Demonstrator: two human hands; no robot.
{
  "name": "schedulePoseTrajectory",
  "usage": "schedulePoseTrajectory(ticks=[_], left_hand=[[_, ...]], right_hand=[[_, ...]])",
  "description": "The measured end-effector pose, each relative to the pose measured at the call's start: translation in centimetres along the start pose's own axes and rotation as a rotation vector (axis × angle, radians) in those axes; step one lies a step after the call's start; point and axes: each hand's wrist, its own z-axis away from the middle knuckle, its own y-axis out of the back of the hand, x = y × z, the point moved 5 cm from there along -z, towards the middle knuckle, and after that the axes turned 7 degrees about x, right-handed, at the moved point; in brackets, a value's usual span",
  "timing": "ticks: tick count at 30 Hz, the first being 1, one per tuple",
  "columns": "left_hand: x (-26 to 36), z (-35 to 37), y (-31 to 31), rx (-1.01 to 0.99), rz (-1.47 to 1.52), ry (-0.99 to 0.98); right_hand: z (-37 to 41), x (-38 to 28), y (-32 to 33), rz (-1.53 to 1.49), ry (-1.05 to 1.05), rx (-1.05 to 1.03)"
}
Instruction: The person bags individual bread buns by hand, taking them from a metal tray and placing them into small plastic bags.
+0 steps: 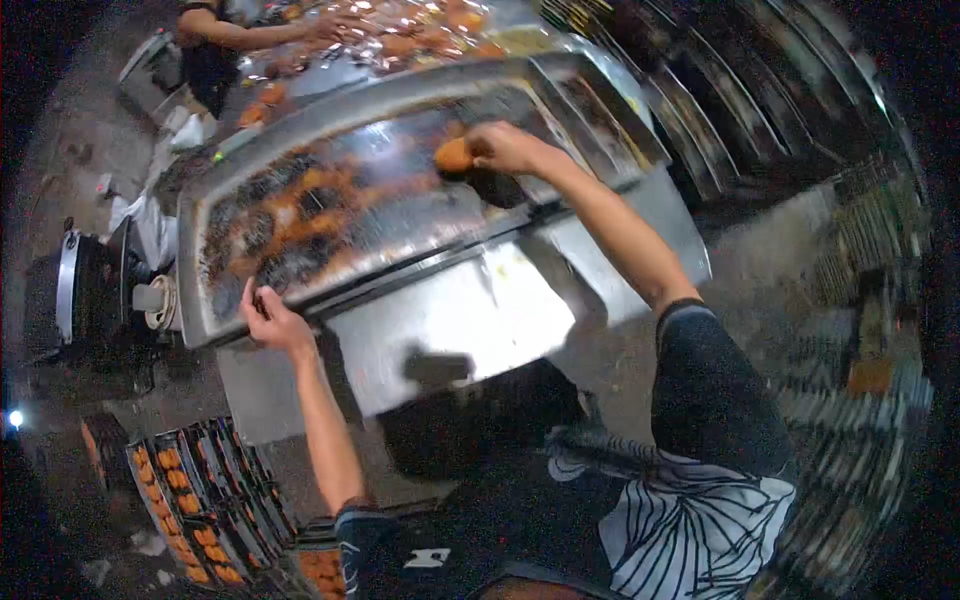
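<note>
My right hand [510,150] is over the right part of a wide steel trough [330,120], its fingers closed round a rounded orange-brown bun [453,156]. My left hand [272,318] is at the trough's front left edge, thumb and fingers apart with nothing between them. Inside the trough, several blurred golden-brown pieces [290,215] lie in a dark, shiny bed, mostly toward the left. Light glares off its middle.
Behind the trough, another person's arm [250,37] reaches over wrapped orange-brown goods [400,40]. Racks of trays [190,500] with similar pieces stand at lower left. More racks [700,90] stand at upper right. A black bin-like object [90,290] is at left.
</note>
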Motion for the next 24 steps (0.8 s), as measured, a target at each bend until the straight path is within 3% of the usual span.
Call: schedulePoseTrajectory(ticks=[1, 2, 3, 4, 5, 6, 7, 8, 9, 10, 11, 12, 13, 15, 17, 19, 21, 23, 24], left_hand=[[1.0, 2.6, 0.7, -0.026, 0.01, 0.009], [1.7, 5.4, 1.5, -0.082, 0.077, 0.004], [2.1, 8.1, 2.7, -0.148, 0.133, 0.005], [1.6, 11.0, 3.2, -0.305, 0.103, 0.065], [2.2, 13.7, 3.7, -0.581, -0.137, 0.061], [1.9, 16.4, 3.4, -0.742, -0.179, 0.084], [1.1, 19.3, 2.7, -0.765, -0.053, 0.033], [0.7, 21.9, 1.4, -0.936, -0.028, -0.012], [2.6, 24.0, -0.2, -1.081, -0.051, 0.08], [3.9, 25.9, -2.3, -1.119, 0.018, 0.04], [4.6, 27.9, -4.3, -1.139, 0.1, 0.044], [4.2, 29.7, -6.6, -1.095, 0.059, -0.21], [4.7, 30.7, -8.2, -1.062, 0.107, -0.225], [0.4, 33.7, -11.1, -1.187, 0.043, -0.305], [0.0, 34.0, -12.7, -1.334, -0.003, -0.206], [-0.1, 33.2, -13.1, -1.412, 0.029, 0.043], [1.9, 31.8, -12.9, -1.48, -0.011, 0.109], [6.2, 30.7, -11.9, -1.376, -0.043, 0.247], [8.5, 31.1, -11.6, -1.437, 0.083, 0.458]], right_hand=[[2.5, 1.1, -2.2, 0.004, -0.111, -0.439], [5.2, 1.3, -2.3, 0.136, 0.057, -0.263], [8.9, 0.3, -1.4, 0.129, 0.02, -0.279], [12.5, -1.9, 1.5, -0.035, 0.004, -0.007], [16.2, -3.9, 4.7, -0.182, 0.0, 0.278], [20.0, -5.3, 6.6, -0.188, -0.091, 0.335], [24.1, -5.5, 6.9, -0.173, -0.212, 0.307], [27.9, -4.9, 6.1, -0.168, -0.344, 0.222], [31.0, -5.3, 5.8, -0.207, -0.437, 0.201], [32.7, -6.4, 5.9, -0.303, -0.663, 0.087], [34.6, -7.3, 5.4, -0.377, -0.694, 0.061], [36.3, -7.5, 4.4, -0.381, -0.611, 0.114], [37.2, -8.4, 4.0, -0.453, -0.607, 0.117], [38.6, -9.8, 3.8, -0.44, -0.627, 0.086], [39.8, -10.4, 3.1, -0.491, -0.655, 0.06], [40.2, -10.1, 1.4, -0.594, -0.802, -0.089], [38.0, -9.9, 0.6, -0.748, -0.767, -0.022], [34.9, -8.9, 0.6, -0.901, -0.706, 0.028], [32.3, -7.8, 1.1, -0.914, -0.631, 0.017]])
